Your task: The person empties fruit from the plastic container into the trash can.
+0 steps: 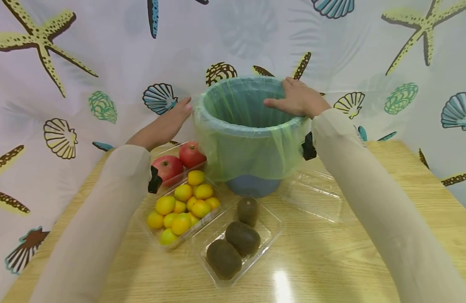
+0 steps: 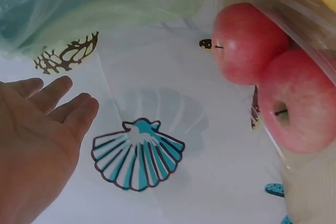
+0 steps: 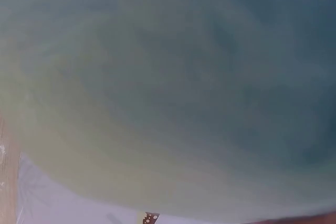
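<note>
- Between the two hands stands a blue bin (image 1: 253, 186), upright on the wooden table (image 1: 312, 261), with a translucent yellow-green bag (image 1: 246, 153) lining it and folded down over its rim.
- Just beside the bin's left side, the left hand (image 1: 166, 125) is loosely spread, its fingers extended and holding nothing; the left wrist view shows its palm, with the fingertips near the bag.
- Across the bin's right rim, the right hand (image 1: 299, 99) rests on the bagged edge, fingers out along it and thumb stretched over the opening; its own wrist view is mostly blurred bag.
- Below the left hand, two red apples (image 1: 167, 169) sit side by side, touching.
- Nearer the person than those, a clear tray (image 1: 207, 218) holds a heap of small yellow fruits (image 1: 181, 224).
- Below and between the hands, in front of the bin, another clear container (image 1: 266, 221) bears three brown kiwis (image 1: 243, 238) in a row.
- Under the right forearm, a clear plastic box (image 1: 312, 192) lies beside the bin.
- Beyond both hands hangs a white cloth (image 1: 255, 25) printed with shells and starfish.
</note>
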The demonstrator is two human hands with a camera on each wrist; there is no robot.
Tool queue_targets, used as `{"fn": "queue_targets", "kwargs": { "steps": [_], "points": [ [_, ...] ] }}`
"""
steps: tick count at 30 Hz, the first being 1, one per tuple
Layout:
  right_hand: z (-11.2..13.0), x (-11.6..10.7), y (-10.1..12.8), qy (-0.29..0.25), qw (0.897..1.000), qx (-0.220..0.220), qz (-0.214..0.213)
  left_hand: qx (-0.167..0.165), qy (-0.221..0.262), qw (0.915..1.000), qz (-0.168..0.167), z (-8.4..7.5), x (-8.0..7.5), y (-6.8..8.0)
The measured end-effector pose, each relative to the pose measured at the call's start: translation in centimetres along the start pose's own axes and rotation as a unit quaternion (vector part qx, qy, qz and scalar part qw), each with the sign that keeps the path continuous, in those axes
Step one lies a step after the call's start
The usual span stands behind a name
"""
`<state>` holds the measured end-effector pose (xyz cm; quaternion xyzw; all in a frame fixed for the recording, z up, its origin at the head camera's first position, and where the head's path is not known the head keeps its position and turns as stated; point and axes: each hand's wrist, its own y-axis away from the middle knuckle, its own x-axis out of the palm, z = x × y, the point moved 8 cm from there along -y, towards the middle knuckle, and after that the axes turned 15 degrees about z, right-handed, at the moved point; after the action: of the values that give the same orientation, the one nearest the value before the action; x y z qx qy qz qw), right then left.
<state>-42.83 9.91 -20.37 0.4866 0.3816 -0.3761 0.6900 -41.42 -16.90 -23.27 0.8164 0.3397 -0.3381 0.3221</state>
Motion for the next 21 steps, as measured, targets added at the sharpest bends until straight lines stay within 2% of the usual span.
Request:
{"fn": "queue_targets", "kwargs": {
  "steps": [10, 14, 21],
  "points": [
    [0.0, 0.3, 0.2, -0.008, 1.0, -0.004, -0.011, -0.018, 0.022, 0.999, -0.036, 3.9, -0.3, 2.3],
    [0.2, 0.2, 0.3, -0.006, 1.0, -0.005, -0.016, -0.036, 0.018, 0.9978, -0.054, 5.8, -0.1, 3.2],
    [0.1, 0.2, 0.4, -0.007, 1.0, -0.005, -0.021, -0.072, 0.03, 0.994, -0.078, 9.6, 1.1, 4.6]
  ]
}}
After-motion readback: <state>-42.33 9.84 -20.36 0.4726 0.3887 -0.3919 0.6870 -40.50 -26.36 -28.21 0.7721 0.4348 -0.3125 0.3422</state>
